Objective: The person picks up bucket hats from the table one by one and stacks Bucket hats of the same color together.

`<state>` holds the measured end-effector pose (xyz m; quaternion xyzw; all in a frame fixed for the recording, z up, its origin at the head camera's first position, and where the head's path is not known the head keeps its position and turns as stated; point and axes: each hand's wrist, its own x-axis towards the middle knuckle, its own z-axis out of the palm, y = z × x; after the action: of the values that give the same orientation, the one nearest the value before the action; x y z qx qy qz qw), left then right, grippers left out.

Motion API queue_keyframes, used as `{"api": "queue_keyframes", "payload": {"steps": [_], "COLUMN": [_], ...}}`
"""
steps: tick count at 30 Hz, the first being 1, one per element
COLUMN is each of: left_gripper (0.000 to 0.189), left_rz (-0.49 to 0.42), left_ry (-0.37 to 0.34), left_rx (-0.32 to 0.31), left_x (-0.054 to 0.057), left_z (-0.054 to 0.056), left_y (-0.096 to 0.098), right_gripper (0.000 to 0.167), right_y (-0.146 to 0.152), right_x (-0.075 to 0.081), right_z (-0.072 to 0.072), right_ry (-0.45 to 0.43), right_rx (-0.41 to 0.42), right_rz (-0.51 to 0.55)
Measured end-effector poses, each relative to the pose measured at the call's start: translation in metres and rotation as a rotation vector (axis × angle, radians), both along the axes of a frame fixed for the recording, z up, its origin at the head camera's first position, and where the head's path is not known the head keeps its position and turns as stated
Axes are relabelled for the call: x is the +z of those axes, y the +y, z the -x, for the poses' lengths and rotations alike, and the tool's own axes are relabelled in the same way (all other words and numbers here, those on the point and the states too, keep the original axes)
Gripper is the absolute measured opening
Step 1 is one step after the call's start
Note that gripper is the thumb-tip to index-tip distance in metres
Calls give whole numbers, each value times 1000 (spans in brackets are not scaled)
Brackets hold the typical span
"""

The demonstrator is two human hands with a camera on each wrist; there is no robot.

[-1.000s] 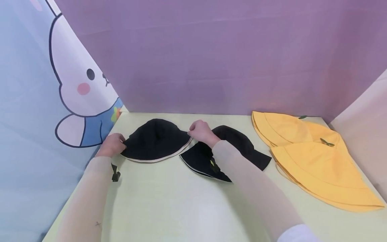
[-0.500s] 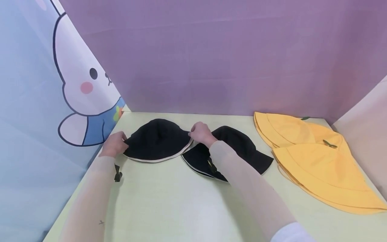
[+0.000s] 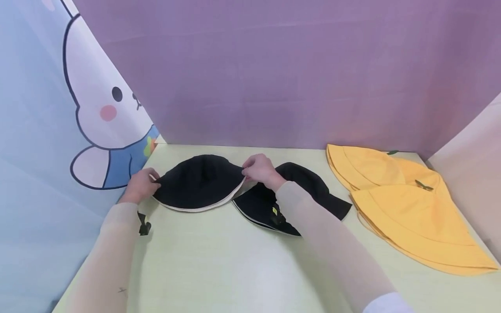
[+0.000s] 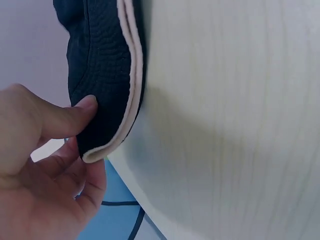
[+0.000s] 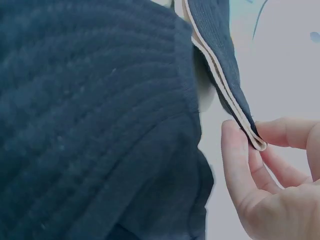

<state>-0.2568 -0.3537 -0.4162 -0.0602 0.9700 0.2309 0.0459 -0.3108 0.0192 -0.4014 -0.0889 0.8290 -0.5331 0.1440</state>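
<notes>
A dark navy bucket hat (image 3: 199,182) with pale brim edging lies folded flat at the back left of the table. My left hand (image 3: 141,186) pinches its left brim corner; in the left wrist view the thumb presses on top of the folded brim (image 4: 107,95) with the fingers beneath. At the opposite corner, my right hand (image 3: 259,168) pinches the brim between thumb and fingers, as the right wrist view shows at the folded tip (image 5: 252,135). A second dark hat (image 3: 305,182), with a small yellow mark, lies under my right forearm, which partly hides it.
Two folded yellow hats (image 3: 422,221) with small green leaf tabs overlap at the right of the pale table (image 3: 219,265). A purple backdrop (image 3: 289,78) stands along the back edge. On the left hangs a blue cloth (image 3: 35,174) with a cartoon rabbit.
Both hands keep their pinch on the dark hat's corners. The hat has shifted slightly left, and its left corner sits a little farther left than half a second ago.
</notes>
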Motion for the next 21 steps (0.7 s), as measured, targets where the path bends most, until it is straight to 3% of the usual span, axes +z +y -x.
{"api": "queue_keyframes", "payload": {"steps": [9, 13, 21], "left_gripper": [29, 28, 29], "left_rz": [-52, -71, -101], "left_ry": [69, 111, 119], "left_rx": [-67, -98, -142], "left_x": [16, 25, 36], "left_z": [-3, -3, -2], "left_y": [-4, 5, 23], "right_gripper": [21, 21, 24], "right_y": [17, 31, 62], "right_x": [15, 17, 21], "right_z": [-11, -12, -16], "right_ry": [-15, -23, -46], "right_rx": [25, 1, 11], "right_rz": [29, 45, 117]}}
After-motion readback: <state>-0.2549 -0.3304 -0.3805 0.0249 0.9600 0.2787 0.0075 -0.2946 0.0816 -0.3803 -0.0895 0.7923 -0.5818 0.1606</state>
